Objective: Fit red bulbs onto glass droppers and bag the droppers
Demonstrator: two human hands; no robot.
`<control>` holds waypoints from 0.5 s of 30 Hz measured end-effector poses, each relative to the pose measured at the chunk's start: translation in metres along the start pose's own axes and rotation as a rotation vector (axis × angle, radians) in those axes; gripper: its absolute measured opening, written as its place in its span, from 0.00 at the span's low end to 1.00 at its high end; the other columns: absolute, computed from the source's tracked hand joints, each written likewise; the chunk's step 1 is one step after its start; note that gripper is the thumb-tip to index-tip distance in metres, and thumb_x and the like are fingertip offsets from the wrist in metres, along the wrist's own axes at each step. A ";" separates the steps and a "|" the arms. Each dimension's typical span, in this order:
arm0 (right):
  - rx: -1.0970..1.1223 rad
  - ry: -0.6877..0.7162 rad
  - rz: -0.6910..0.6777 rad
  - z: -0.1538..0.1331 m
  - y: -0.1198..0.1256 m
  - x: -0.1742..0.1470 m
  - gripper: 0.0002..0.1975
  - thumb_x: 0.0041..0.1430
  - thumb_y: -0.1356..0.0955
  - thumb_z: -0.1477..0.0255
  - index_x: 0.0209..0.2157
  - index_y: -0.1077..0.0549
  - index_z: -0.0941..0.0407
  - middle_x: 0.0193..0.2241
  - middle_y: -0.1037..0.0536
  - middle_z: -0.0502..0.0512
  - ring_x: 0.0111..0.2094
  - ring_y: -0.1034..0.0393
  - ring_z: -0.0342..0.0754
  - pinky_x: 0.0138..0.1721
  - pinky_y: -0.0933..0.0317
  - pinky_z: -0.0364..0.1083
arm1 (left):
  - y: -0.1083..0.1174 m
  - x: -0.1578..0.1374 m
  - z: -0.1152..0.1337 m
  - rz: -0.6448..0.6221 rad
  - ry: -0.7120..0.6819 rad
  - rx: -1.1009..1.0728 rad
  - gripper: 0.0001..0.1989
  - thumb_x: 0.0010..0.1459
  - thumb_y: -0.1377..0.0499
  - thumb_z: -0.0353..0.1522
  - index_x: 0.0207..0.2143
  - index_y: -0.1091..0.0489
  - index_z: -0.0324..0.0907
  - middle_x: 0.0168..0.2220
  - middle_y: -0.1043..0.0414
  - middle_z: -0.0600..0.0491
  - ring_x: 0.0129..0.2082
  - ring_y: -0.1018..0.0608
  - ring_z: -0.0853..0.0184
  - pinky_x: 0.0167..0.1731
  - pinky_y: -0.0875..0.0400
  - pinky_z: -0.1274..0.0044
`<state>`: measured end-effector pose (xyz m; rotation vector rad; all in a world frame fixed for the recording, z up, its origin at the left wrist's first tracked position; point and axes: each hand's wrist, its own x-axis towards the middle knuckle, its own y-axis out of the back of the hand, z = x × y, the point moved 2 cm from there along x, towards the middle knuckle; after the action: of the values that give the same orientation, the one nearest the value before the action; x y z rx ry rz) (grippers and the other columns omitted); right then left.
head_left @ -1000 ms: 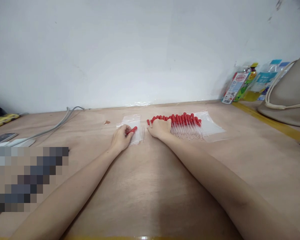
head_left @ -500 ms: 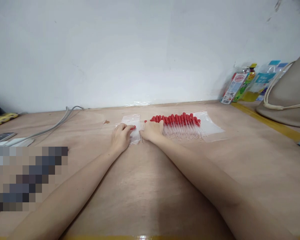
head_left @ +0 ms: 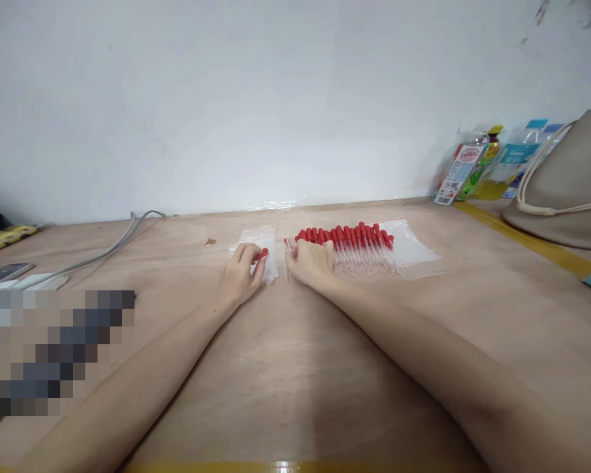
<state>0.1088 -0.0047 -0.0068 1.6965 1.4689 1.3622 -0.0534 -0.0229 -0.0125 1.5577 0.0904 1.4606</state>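
My left hand (head_left: pixel 241 272) is closed, thumb and fingers pinching a small red rubber bulb (head_left: pixel 264 252) above a clear plastic zip bag (head_left: pixel 270 266). Just to the right, my right hand (head_left: pixel 311 261) has its fingers curled round a thin clear dropper tube (head_left: pixel 287 244) with a red end; the fingers hide much of it. Beyond that hand lies a row of droppers (head_left: pixel 362 243), their red bulbs toward the wall and their thin clear stems toward me.
A second clear plastic bag (head_left: pixel 414 246) lies under the row's right end. Bottles and a carton (head_left: pixel 460 174) stand at the right by a beige bag (head_left: pixel 566 190). A grey cable (head_left: pixel 113 246) and a phone (head_left: pixel 4 272) are at the left. The white wall (head_left: pixel 295 98) bounds the table.
My right hand has shifted slightly right, away from the zip bag, and the thin tube at its fingertips shows more. My left hand has moved a little right and still pinches the red bulb.
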 end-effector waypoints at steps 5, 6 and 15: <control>0.131 0.326 0.197 0.049 0.020 -0.045 0.11 0.60 0.42 0.68 0.31 0.33 0.58 0.28 0.25 0.52 0.29 0.34 0.43 0.45 0.56 0.48 | -0.001 -0.009 0.036 -0.083 0.082 -0.269 0.10 0.57 0.50 0.28 0.40 0.34 0.42 0.39 0.32 0.50 0.37 0.28 0.68 0.38 0.31 0.76; 0.145 0.384 0.218 0.060 0.025 -0.054 0.11 0.60 0.41 0.68 0.31 0.32 0.58 0.28 0.25 0.52 0.29 0.34 0.43 0.45 0.55 0.47 | -0.003 -0.012 0.043 -0.117 0.104 -0.333 0.10 0.57 0.50 0.28 0.40 0.32 0.42 0.39 0.32 0.50 0.38 0.28 0.68 0.37 0.30 0.76; 0.119 0.573 0.275 0.089 0.041 -0.079 0.09 0.58 0.38 0.71 0.36 0.28 0.55 0.32 0.24 0.53 0.32 0.32 0.42 0.41 0.50 0.47 | -0.020 -0.025 0.062 -0.274 0.318 -0.652 0.07 0.52 0.41 0.35 0.32 0.32 0.40 0.32 0.31 0.52 0.32 0.26 0.69 0.30 0.29 0.77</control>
<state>0.2134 -0.0702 -0.0313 1.7097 1.6793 2.0755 -0.0003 -0.0635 -0.0327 0.7514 0.0083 1.3275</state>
